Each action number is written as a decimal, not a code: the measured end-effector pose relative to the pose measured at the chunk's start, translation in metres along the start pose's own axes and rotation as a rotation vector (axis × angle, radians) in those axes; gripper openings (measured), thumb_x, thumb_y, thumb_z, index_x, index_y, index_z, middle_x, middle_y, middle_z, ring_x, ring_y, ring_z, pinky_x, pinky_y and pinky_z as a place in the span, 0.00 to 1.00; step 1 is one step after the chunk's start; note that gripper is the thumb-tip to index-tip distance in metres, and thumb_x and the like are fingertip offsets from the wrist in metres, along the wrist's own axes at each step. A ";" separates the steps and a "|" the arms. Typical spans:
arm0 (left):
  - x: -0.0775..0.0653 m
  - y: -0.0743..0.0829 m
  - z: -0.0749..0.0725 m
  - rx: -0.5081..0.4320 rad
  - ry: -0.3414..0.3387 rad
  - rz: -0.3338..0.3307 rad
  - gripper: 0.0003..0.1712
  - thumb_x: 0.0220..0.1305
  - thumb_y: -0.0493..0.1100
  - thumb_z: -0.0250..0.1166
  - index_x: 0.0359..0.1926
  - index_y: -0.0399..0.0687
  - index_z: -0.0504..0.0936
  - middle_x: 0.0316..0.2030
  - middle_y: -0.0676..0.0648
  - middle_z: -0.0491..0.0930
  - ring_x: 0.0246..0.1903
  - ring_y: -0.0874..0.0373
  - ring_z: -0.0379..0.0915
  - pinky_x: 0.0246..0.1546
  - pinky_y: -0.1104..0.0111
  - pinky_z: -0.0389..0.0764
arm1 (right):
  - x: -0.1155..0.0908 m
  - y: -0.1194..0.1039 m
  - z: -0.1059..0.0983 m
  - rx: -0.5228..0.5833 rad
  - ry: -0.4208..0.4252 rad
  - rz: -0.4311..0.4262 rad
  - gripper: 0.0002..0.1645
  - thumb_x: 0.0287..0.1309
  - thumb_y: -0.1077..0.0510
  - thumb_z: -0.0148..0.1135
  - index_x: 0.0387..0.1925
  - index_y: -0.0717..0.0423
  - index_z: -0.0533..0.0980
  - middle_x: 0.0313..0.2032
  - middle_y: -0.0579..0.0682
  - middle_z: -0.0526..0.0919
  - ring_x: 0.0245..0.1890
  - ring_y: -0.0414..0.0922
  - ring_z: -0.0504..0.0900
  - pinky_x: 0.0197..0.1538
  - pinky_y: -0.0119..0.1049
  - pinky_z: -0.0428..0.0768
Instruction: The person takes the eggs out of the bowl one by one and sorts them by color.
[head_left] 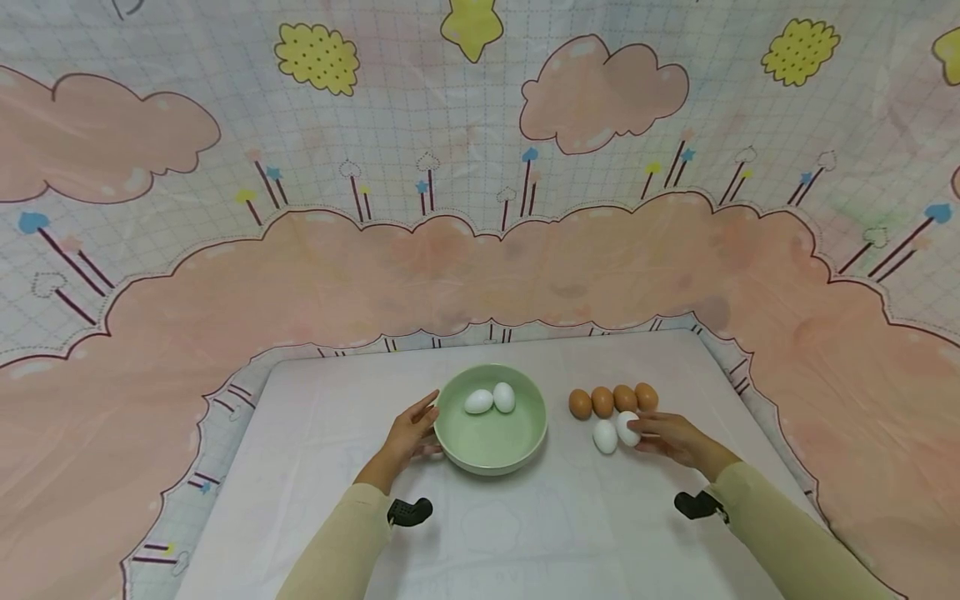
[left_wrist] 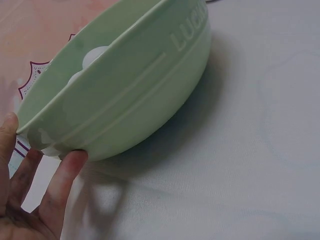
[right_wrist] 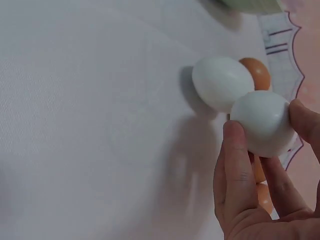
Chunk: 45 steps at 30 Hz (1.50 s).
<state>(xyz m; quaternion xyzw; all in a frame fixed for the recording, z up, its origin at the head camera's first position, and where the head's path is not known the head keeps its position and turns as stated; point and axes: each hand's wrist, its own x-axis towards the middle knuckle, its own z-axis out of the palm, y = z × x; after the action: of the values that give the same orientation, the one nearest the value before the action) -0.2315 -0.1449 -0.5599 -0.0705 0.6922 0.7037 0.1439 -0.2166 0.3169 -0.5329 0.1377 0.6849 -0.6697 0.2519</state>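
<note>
A light green bowl (head_left: pixel 491 454) stands on the table with two white eggs (head_left: pixel 491 400) inside it. My left hand (head_left: pixel 408 433) is at the bowl's left side, its spread fingertips (left_wrist: pixel 75 157) touching the outer wall and rim. Out to the right, my right hand (head_left: pixel 675 437) pinches a white egg (right_wrist: pixel 264 122) between thumb and fingers. Another white egg (head_left: pixel 604 437) lies just left of the held one. Behind these sits a row of several brown eggs (head_left: pixel 602 402), partly hidden by fingers and white eggs in the right wrist view.
The white-covered table (head_left: pixel 480 542) carries all of this. A patterned cloth (head_left: pixel 487 275) with clouds and stars hangs behind and around the table. A dark wrist device (head_left: pixel 411 512) shows by the left sleeve, with another (head_left: pixel 697 504) by the right.
</note>
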 end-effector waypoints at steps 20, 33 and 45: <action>-0.001 0.000 0.000 0.019 0.010 -0.002 0.29 0.75 0.45 0.55 0.74 0.52 0.63 0.70 0.33 0.61 0.57 0.35 0.73 0.40 0.53 0.88 | 0.011 0.020 -0.001 -0.088 0.110 0.000 0.36 0.61 0.62 0.66 0.63 0.79 0.63 0.33 0.44 0.83 0.32 0.38 0.84 0.39 0.30 0.87; 0.003 -0.003 0.000 0.012 0.003 0.004 0.28 0.76 0.43 0.54 0.74 0.53 0.63 0.70 0.34 0.62 0.57 0.35 0.74 0.39 0.53 0.88 | 0.013 0.019 0.007 -0.153 0.152 0.008 0.34 0.59 0.60 0.68 0.60 0.76 0.68 0.33 0.46 0.83 0.30 0.39 0.83 0.36 0.30 0.86; 0.002 -0.002 0.000 0.011 0.006 -0.007 0.28 0.76 0.43 0.54 0.74 0.53 0.63 0.70 0.34 0.62 0.57 0.35 0.73 0.40 0.53 0.88 | 0.010 0.019 0.007 -0.187 0.154 -0.005 0.37 0.60 0.58 0.68 0.63 0.75 0.66 0.42 0.53 0.84 0.35 0.41 0.84 0.41 0.37 0.88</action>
<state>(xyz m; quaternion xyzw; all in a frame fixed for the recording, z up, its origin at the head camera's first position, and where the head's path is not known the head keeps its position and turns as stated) -0.2324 -0.1446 -0.5626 -0.0741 0.6962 0.6992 0.1447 -0.2141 0.3099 -0.5541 0.1628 0.7622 -0.5908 0.2084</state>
